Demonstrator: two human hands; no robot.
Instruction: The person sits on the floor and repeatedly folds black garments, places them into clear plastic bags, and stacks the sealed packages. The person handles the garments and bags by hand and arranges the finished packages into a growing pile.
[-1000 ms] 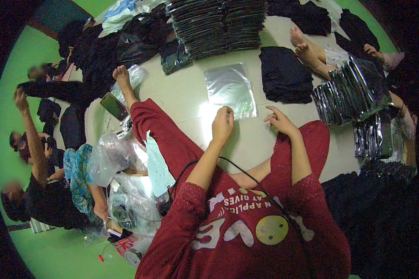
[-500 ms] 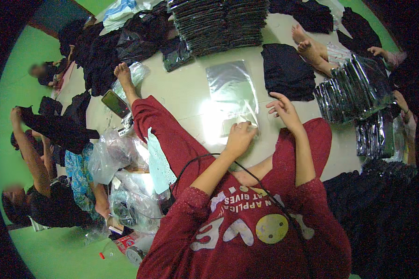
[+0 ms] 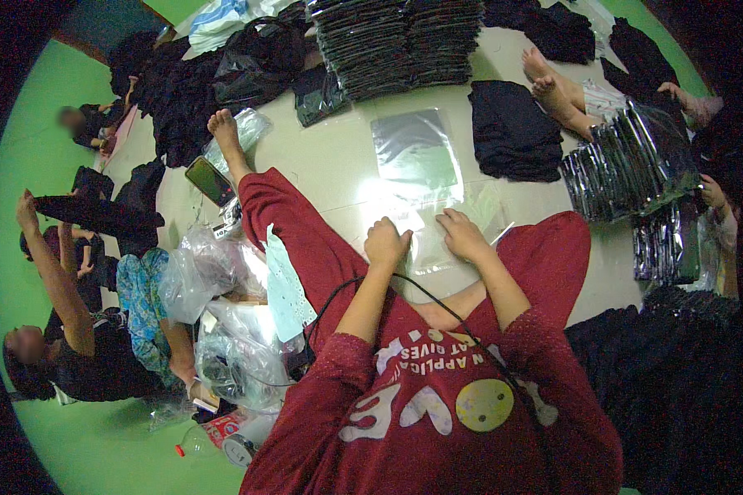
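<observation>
On the pale tiled floor before my crossed legs lies a flat clear plastic bag [image 3: 417, 157], its far part over something dark or reflecting. A second clear sheet, seemingly another plastic bag [image 3: 437, 257], spreads between my hands. My left hand [image 3: 387, 243] is closed with curled fingers at its left side, beside a small white patch [image 3: 406, 218]. Bent fingers of my right hand [image 3: 464, 235] pinch the same clear plastic at its upper right. Exact fingertip contact is partly hidden. Beyond, to the right, sits a folded stack of black cloth [image 3: 516, 130].
A tall stack of bagged black garments [image 3: 400, 45] stands at the far side. More bagged garments [image 3: 627, 161] lean at right near another person's feet. A phone [image 3: 209, 181] and crumpled plastic bags [image 3: 239, 355] lie at left. A co-worker [image 3: 99, 355] there holds up black cloth.
My right hand has come down and left from near the black cloth onto the clear plastic. My left hand has shifted left. The clear plastic now spreads between them.
</observation>
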